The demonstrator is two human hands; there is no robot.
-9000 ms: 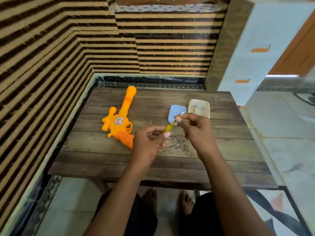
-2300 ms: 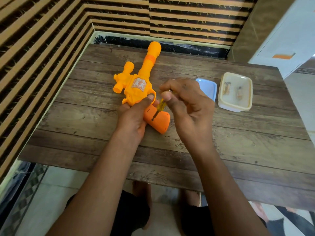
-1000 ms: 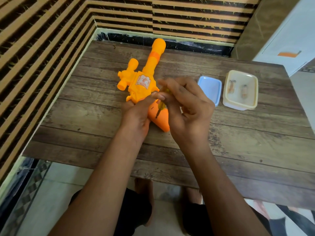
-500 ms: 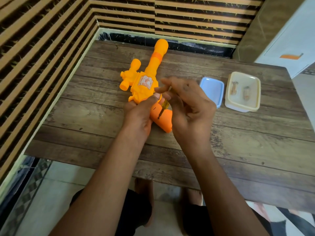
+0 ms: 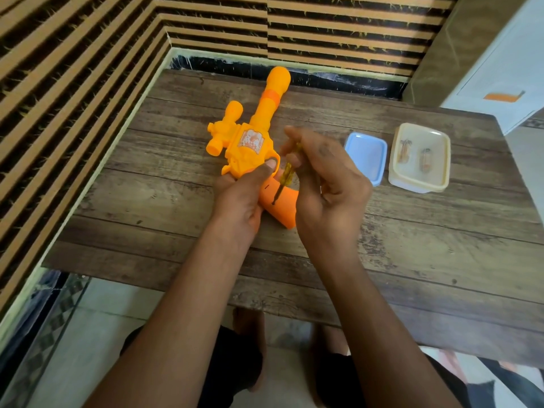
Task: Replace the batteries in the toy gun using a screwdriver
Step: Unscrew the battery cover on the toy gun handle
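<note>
Toy gun [image 5: 250, 148] is lying on its side on wooden table [image 5: 441, 245], left of centre. Its barrel is pointing away from the person twd the striped wall, and its orange grip is nearest the person.

Left hand [image 5: 240, 198] is gripping the gun around the top of the grip. Fingers are curling under it & the thumb is pressing on top by the trigger guard.

Right hand [image 5: 326, 184] is pinching a screwdriver [image 5: 287, 173] w/ a yellow see-thru handle betw thumb & fingertips. The shaft is tilting down & left, w/ the tip touching the side face of the orange grip.

Sticker [image 5: 250, 139] on the gun body is showing a white/orange pattern, but any writing on it is too blurred to read.

Right of the hands, blue lid [image 5: 366, 156] is lying flat, just beside cream container [image 5: 412, 184]. The container is holding two batteries [image 5: 405, 150] side by side, not touching. Their labels are too small to read.

White cabinet w/ orange strip [image 5: 500, 97] is standing at far right. The person's bare feet are showing below the table's near edge.
</note>
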